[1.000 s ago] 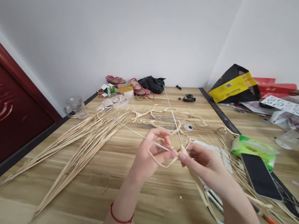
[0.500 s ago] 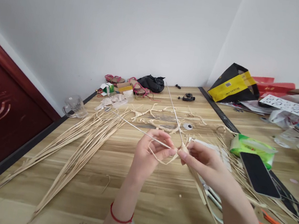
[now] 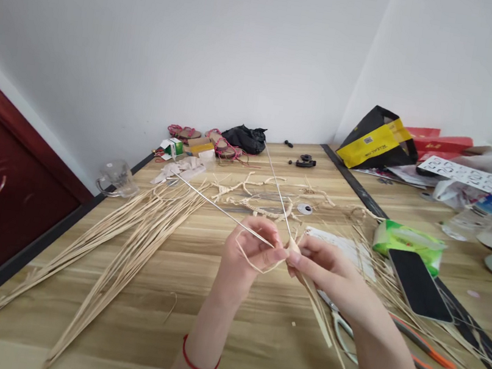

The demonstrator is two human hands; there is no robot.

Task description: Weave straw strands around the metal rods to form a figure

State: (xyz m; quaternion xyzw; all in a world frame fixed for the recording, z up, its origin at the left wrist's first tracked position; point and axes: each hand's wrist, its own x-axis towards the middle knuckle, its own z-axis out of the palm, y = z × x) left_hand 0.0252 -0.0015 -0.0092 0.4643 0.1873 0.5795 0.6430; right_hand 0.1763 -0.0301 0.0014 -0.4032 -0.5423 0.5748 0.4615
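My left hand (image 3: pixel 241 261) is closed, thumb and fingertips pinching a pale straw strip (image 3: pixel 243 249) that loops out below the fingers. One thin metal rod (image 3: pixel 219 208) runs from these fingertips toward the far left. My right hand (image 3: pixel 336 278) pinches a small wrapped straw piece (image 3: pixel 293 245), its fingertips touching those of the left. From that piece a second metal rod (image 3: pixel 278 186) points up and away. Long straw ends (image 3: pixel 318 319) trail from under the right hand toward the table's front. The exact join between rods and straw is hidden by the fingers.
Two bundles of straw strips (image 3: pixel 121 277) lie on the left near a glass mug (image 3: pixel 117 177). Scissors (image 3: pixel 341 334), orange-handled pliers (image 3: pixel 433 354), a phone (image 3: pixel 420 284) and a green tissue pack (image 3: pixel 408 242) lie right. Branching straw-wrapped pieces (image 3: pixel 266 203) lie behind the hands.
The view has shifted slightly, showing more of the scissors and pliers. Both hands keep their pinch close together, and the straw loop under the left fingers sits a little tighter.
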